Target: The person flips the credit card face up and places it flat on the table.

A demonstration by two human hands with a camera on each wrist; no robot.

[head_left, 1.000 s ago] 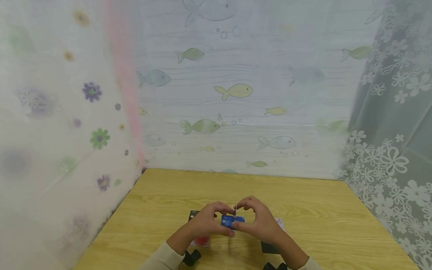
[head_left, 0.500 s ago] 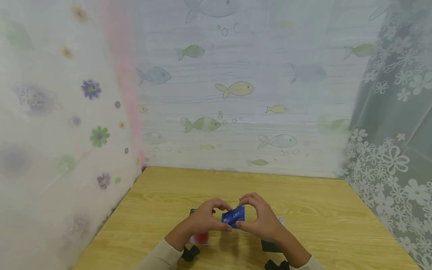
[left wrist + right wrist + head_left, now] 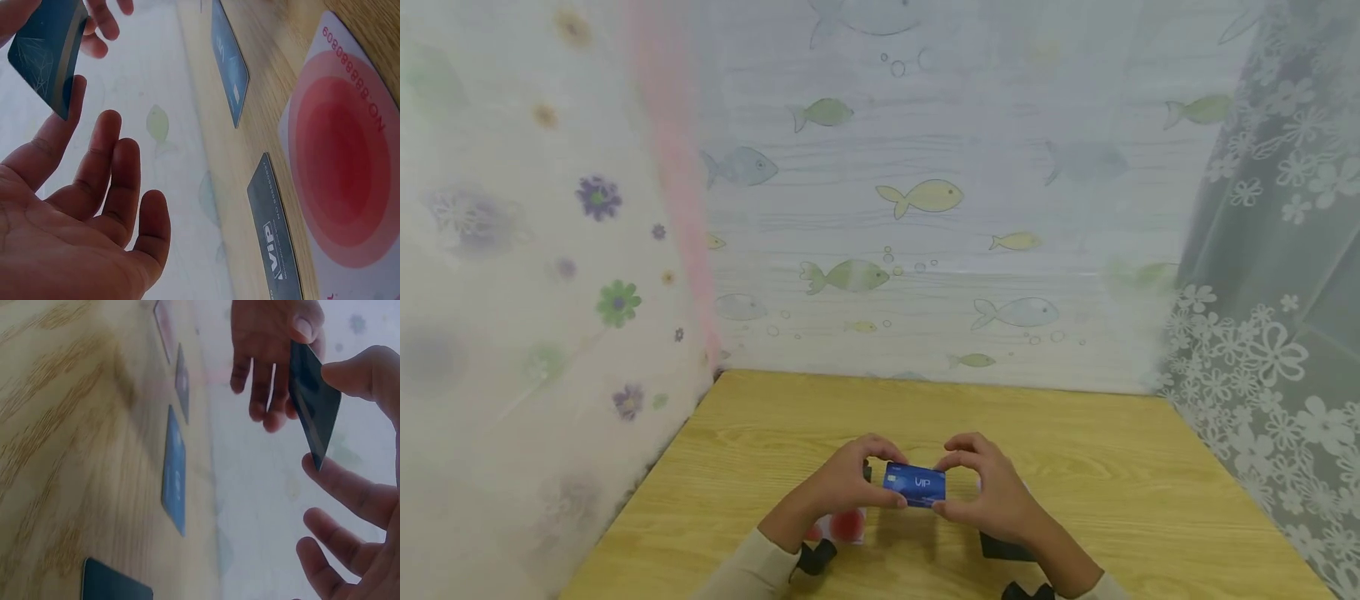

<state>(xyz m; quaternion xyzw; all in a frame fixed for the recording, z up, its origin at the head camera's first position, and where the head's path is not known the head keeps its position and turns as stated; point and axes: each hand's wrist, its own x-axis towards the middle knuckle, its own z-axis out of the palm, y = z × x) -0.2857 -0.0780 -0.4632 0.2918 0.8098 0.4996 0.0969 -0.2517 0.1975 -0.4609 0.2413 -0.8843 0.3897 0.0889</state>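
Observation:
A blue VIP card [image 3: 914, 485] with a small chip is held upright above the table, its printed face towards the head camera. My left hand [image 3: 842, 482] pinches its left end between thumb and index finger, other fingers spread in the left wrist view. At the opposite end, thumb and index finger of my right hand [image 3: 996, 496] pinch the card by its edges. The dark back of the held card [image 3: 309, 394] shows in the right wrist view. Below it lies another blue card [image 3: 230, 62], hidden from the head camera.
On the wooden table [image 3: 1075, 433], a white card with red circles [image 3: 344, 156] and a black VIP card [image 3: 274, 231] lie at the left. A dark card [image 3: 1003, 547] lies under my right wrist. A fish-patterned curtain [image 3: 925, 250] hangs behind the table.
The held card was edge-on a second ago, then tilted, and now faces the head camera squarely. My hands have moved slightly apart around it.

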